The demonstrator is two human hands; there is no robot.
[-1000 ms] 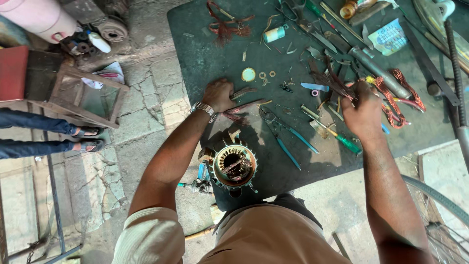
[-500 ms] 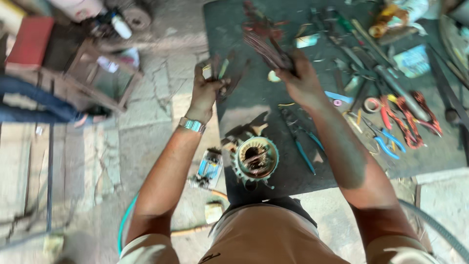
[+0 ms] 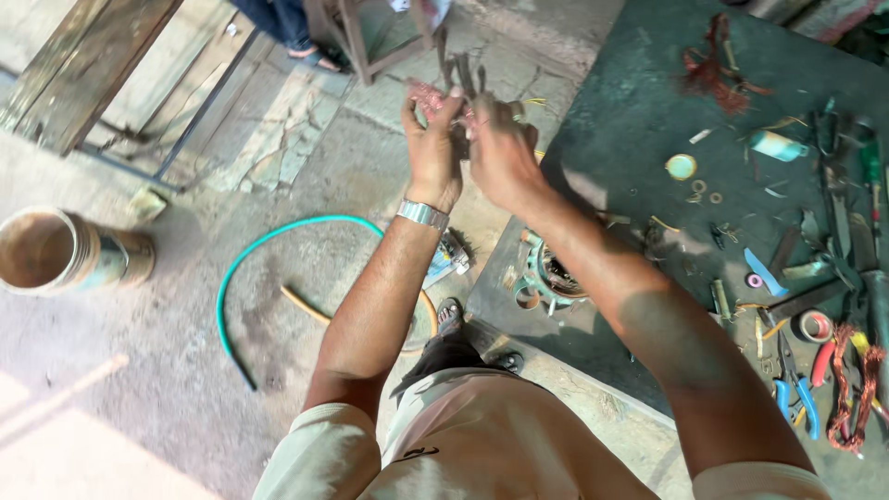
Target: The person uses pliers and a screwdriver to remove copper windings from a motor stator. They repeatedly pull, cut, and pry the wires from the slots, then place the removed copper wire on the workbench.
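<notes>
gripping copper wire bundle (image 3: 460, 81), left hand (image 3: 431, 148), right hand (image 3: 501, 148)

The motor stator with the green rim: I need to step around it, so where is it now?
In the head view the motor stator sits on the near left edge of the dark mat, just under the person's right forearm.

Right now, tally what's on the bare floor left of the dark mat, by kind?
Green hose: 1
Open round can: 1
Wooden planks: 2
Small block: 1
Total: 5
Both hands, left hand and right hand, hold a wire bundle above them.
</notes>
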